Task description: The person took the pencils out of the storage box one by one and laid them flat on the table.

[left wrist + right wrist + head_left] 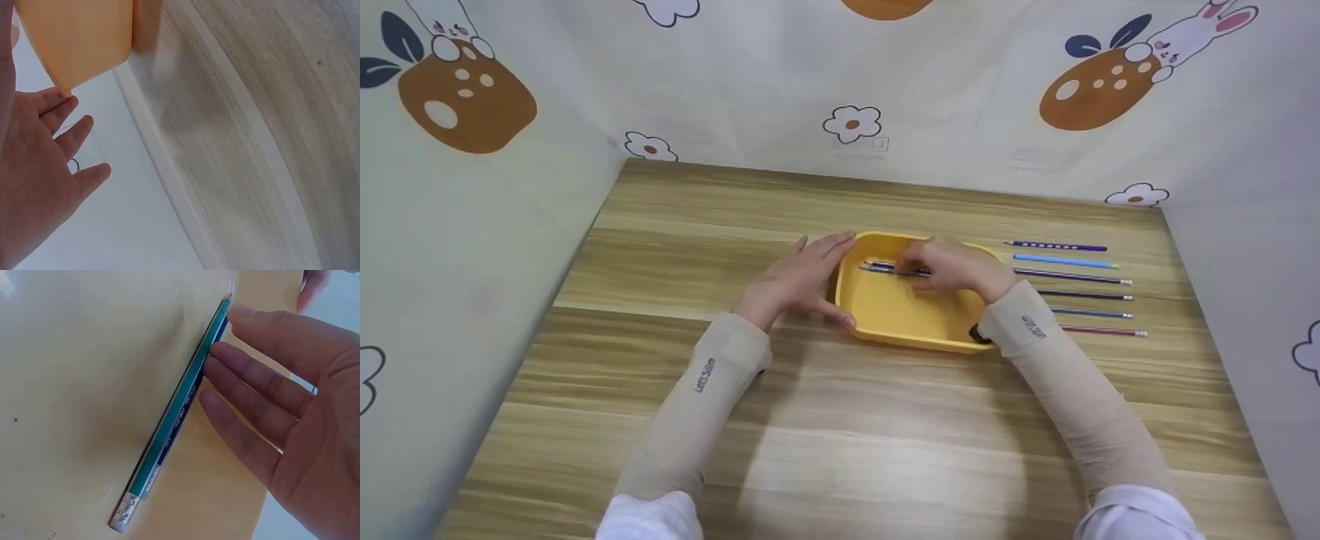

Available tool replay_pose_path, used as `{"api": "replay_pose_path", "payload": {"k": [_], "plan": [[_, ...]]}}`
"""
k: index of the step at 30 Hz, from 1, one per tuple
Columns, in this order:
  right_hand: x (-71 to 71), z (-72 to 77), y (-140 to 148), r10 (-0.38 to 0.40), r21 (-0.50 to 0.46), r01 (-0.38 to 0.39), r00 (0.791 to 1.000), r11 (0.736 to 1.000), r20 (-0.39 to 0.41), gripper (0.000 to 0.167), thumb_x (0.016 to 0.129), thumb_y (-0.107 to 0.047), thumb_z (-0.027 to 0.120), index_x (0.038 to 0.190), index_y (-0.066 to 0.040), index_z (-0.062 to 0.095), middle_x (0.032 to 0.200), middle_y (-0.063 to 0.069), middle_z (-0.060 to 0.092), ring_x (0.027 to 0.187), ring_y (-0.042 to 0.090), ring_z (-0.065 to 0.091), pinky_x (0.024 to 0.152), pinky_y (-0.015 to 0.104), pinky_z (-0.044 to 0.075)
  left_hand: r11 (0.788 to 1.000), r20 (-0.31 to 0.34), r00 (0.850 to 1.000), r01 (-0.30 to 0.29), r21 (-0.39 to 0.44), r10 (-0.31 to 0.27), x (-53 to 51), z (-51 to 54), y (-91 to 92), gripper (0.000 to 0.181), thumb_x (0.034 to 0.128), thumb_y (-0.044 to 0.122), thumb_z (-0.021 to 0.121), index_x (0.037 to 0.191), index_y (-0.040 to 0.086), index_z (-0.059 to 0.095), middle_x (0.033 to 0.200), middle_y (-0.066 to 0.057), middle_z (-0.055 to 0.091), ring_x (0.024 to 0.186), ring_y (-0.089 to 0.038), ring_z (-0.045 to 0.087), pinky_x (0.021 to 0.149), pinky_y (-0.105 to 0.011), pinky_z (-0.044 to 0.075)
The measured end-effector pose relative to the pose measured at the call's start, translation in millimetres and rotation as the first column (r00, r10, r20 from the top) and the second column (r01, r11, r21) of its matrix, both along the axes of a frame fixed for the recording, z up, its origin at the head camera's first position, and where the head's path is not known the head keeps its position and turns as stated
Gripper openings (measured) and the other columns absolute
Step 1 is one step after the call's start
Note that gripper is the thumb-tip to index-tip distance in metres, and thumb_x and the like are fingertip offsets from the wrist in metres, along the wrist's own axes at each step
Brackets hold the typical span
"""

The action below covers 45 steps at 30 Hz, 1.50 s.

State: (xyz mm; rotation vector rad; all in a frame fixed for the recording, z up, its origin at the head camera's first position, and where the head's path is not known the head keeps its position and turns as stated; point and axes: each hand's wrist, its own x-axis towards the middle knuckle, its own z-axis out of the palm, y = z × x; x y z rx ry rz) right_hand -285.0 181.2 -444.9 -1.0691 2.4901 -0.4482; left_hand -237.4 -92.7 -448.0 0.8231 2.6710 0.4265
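Note:
A shallow yellow plastic box (911,315) rests on the table. Spread along its left side is my left hand (802,281), fingers at the far-left corner and thumb at the near-left corner; in the left wrist view, fingertips touch the box's edge. Reaching into the box, my right hand (952,264) is over two pencils lying side by side near the far wall. The right wrist view shows a green pencil (174,410) with a white eraser next to a dark blue pencil (183,413). My right fingertips (216,351) touch the pencils from one side, without a visible pinch.
Right of the box, several pencils lie in a column on the wooden table (645,262), among them a purple pencil (1057,246), a light blue pencil (1065,260) and a red pencil (1106,331). Patterned cloth (750,97) walls in the table behind and at both sides.

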Motion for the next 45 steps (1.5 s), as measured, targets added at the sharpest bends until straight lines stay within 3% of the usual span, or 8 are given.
{"api": "replay_pose_path", "payload": {"k": [5, 13, 20, 28, 36, 45], "plan": [[1.9, 0.3, -3, -0.008, 0.022, 0.007, 0.999, 1.000, 0.032, 0.026, 0.089, -0.003, 0.071, 0.114, -0.005, 0.071, 0.112, 0.010, 0.071, 0.101, 0.024, 0.064, 0.096, 0.042, 0.056, 1.000, -0.004, 1.000, -0.009, -0.001, 0.009, 0.2, 1.2, -0.7, 0.134, 0.0627, 0.078, 0.075, 0.162, 0.016, 0.009, 0.170, 0.000, 0.010, 0.157, -0.020, 0.011, 0.129, -0.053, 0.005], [3.4, -8.0, -5, 0.008, 0.030, -0.008, 1.000, 1.000, 0.000, 0.029, 0.082, 0.009, 0.065, 0.105, -0.009, 0.067, 0.090, 0.005, 0.062, 0.082, 0.017, 0.053, 0.072, 0.030, 0.047, 1.000, -0.019, 1.000, 0.003, 0.004, -0.003, 0.2, -0.8, -0.1, 0.135, 0.0612, 0.079, 0.074, 0.162, 0.016, 0.010, 0.170, 0.000, 0.010, 0.157, -0.020, 0.011, 0.129, -0.053, 0.007], [2.9, -12.4, -5, -0.001, 0.011, 0.001, 1.000, 1.000, 0.013, 0.025, 0.083, 0.008, 0.064, 0.101, -0.010, 0.064, 0.085, 0.003, 0.059, 0.077, 0.015, 0.052, 0.066, 0.027, 0.044, 1.000, -0.027, 1.000, 0.001, 0.001, -0.001, 0.2, -0.7, 1.4, 0.136, 0.0595, 0.082, 0.072, 0.162, 0.018, 0.009, 0.170, 0.001, 0.010, 0.157, -0.020, 0.011, 0.129, -0.052, 0.007], [2.6, -11.3, -2, -0.010, -0.020, 0.012, 0.997, 1.000, 0.071, 0.025, 0.085, 0.007, 0.063, 0.101, -0.011, 0.067, 0.088, 0.003, 0.064, 0.078, 0.015, 0.056, 0.068, 0.027, 0.049, 1.000, -0.028, 1.000, 0.006, 0.002, -0.006, -0.3, 0.2, 2.8, 0.136, 0.0594, 0.082, 0.072, 0.162, 0.018, 0.010, 0.170, 0.001, 0.011, 0.157, -0.020, 0.012, 0.129, -0.052, 0.007], [3.5, -1.0, -1, -0.016, -0.069, 0.026, 0.991, 0.997, 0.129, 0.024, 0.085, 0.008, 0.060, 0.102, -0.008, 0.067, 0.090, 0.004, 0.063, 0.080, 0.016, 0.056, 0.070, 0.029, 0.049, 1.000, -0.023, 1.000, 0.003, -0.010, -0.003, -0.6, -0.7, 1.9, 0.136, 0.0591, 0.082, 0.072, 0.162, 0.017, 0.010, 0.170, 0.000, 0.010, 0.157, -0.020, 0.011, 0.129, -0.052, 0.007], [2.3, 15.8, 2, 0.021, -0.121, -0.011, 0.997, 0.993, 0.080, 0.027, 0.086, 0.009, 0.062, 0.108, -0.006, 0.068, 0.096, 0.011, 0.068, 0.089, 0.022, 0.061, 0.081, 0.036, 0.055, 1.000, -0.016, 1.000, 0.003, 0.002, -0.003, 0.5, 1.3, 1.3, 0.133, 0.0626, 0.077, 0.076, 0.162, 0.016, 0.011, 0.169, -0.002, 0.012, 0.157, -0.021, 0.013, 0.129, -0.054, 0.008]]}}
